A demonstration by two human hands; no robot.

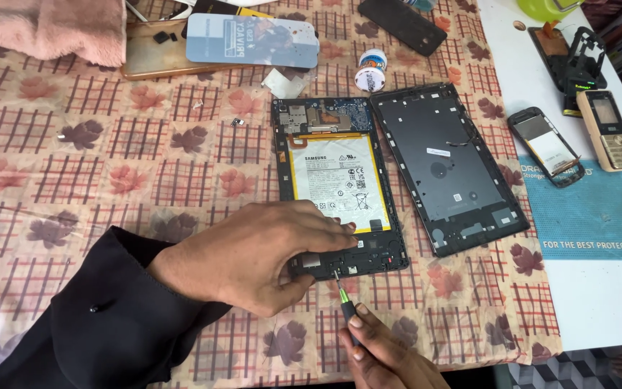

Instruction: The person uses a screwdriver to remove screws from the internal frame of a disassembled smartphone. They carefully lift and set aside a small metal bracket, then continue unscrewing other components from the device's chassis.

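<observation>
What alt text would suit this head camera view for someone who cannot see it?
A left hand steadies an opened tablet on a leaf-patterned tablecloth while the right hand holds a small screwdriver to its lower edge. The removed back cover lies beside it.

White battery label [340,180] mid-tablet; blue-grey card package [252,41] beyond.

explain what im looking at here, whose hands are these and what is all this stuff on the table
This is one picture from a camera worn on a person's head, looking down at their own two bare hands. The left hand presses on the lower end of an opened tablet, its battery showing. The right hand holds a small screwdriver with its tip at the tablet's bottom edge. Beside it lies the removed back cover. Two small phones rest on the white table at right; a leaf-patterned cloth covers the rest.
</observation>
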